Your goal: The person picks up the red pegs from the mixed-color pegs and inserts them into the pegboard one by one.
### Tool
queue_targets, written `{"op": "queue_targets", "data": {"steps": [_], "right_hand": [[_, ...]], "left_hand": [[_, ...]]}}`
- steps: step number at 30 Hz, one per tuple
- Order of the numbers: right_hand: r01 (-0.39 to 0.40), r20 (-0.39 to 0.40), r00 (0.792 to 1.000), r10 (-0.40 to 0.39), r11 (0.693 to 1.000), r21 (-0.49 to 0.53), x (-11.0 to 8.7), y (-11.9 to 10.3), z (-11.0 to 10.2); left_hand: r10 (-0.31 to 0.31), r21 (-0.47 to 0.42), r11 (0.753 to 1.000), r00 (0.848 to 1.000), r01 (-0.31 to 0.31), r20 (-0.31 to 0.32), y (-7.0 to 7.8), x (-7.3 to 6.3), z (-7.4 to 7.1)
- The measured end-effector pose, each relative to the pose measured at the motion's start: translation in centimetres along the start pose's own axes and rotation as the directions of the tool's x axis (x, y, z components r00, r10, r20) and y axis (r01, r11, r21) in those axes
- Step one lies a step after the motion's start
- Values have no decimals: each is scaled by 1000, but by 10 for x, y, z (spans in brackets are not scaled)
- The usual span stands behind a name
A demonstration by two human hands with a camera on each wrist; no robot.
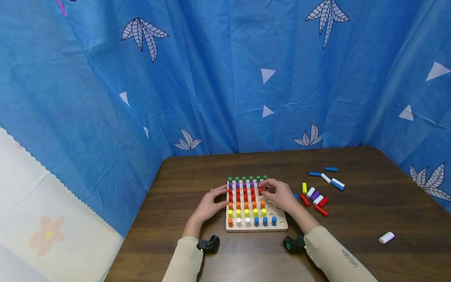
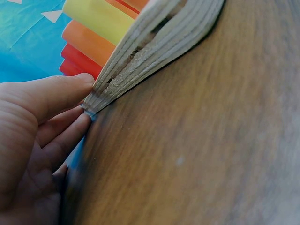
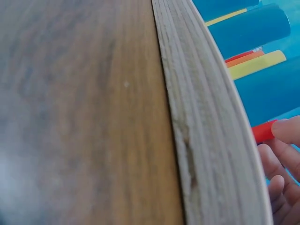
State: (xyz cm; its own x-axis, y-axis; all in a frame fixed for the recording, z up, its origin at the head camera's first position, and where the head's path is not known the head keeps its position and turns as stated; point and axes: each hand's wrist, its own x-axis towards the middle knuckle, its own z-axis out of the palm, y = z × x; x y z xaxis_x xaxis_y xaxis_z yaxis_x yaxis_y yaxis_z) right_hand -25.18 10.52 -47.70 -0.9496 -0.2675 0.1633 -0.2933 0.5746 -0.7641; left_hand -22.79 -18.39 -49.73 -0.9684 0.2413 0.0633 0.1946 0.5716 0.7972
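A pale wooden pegboard (image 1: pixel 257 228) lies on the table, carrying rows of green, purple, red, orange, yellow, white and blue pegs. My right hand (image 1: pixel 282 194) pinches a red peg (image 1: pixel 260 191) between thumb and fingertips over the right part of a red row. In the right wrist view, that red peg (image 3: pixel 263 131) shows beyond the board's layered edge (image 3: pixel 187 112); its lower end is hidden. At the board's left side, my left hand (image 1: pixel 208 205) rests with fairly straight fingers. The left wrist view shows its thumb (image 2: pixel 70 89) touching the board's edge.
Right of the board lie loose pegs, among them a yellow peg (image 1: pixel 304 188), a purple peg (image 1: pixel 314 196) and a red peg (image 1: pixel 321 210). A white peg (image 1: pixel 386 237) lies apart near the table's right side. Blue curtains (image 1: pixel 229 78) hang behind the table.
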Motion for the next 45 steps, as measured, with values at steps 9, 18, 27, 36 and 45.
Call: {"op": "queue_targets", "data": {"steps": [9,18,27,36,45], "right_hand": [[-5,-35,999,6,999,36,-3,-6,-3],[-53,-41,998,56,996,69,-8,-12,-9],[-51,-88,994,57,997,66,-17,-15,-25],[-33,-127,991,36,999,29,-29,-10,-42],[9,-178,984,-14,1000,-28,-41,-7,-61]], "left_hand": [[-2,-13,1000,1000,2,5,1,0,-1],[-13,-7,1000,1000,13,5,1,0,-1],[-10,-5,1000,1000,10,3,0,0,-1],[-13,-18,1000,1000,14,7,0,0,0],[-31,-10,999,1000,31,7,0,0,1]]}}
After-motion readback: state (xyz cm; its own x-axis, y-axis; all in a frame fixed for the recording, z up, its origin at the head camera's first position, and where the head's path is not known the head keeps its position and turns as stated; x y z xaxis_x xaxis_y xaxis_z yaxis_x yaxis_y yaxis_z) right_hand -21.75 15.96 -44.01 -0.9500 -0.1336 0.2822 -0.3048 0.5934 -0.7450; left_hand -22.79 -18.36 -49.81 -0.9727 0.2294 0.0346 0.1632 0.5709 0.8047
